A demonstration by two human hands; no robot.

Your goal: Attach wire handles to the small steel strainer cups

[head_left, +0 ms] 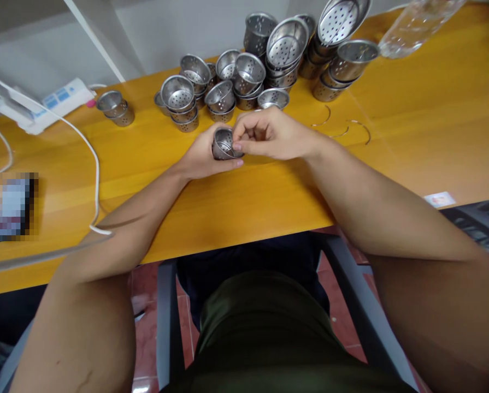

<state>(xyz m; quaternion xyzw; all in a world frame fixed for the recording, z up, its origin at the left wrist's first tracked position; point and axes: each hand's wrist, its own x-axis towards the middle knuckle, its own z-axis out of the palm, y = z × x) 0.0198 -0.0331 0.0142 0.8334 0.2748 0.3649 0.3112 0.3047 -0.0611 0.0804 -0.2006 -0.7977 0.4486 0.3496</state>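
Observation:
My left hand [201, 155] is wrapped round a small perforated metal strainer cup [223, 143], its open mouth tipped up toward me. At the cup's right rim, the thumb and fingers of my right hand [275, 134] are pinched together; whatever is between them is too small to make out. Just behind my hands stand stacks of similar strainer cups [178, 94], some of them nested and tilted. Several thin curved wires [359, 129] lie on the wooden table to the right of my right wrist.
A separate pair of nested cups [116, 108] stands at the left, near a white power strip [59, 103] with cables. One white cable [95, 174] runs down beside my left forearm. A blurred phone [12, 207] lies far left. A clear plastic bottle [418, 27] is at back right.

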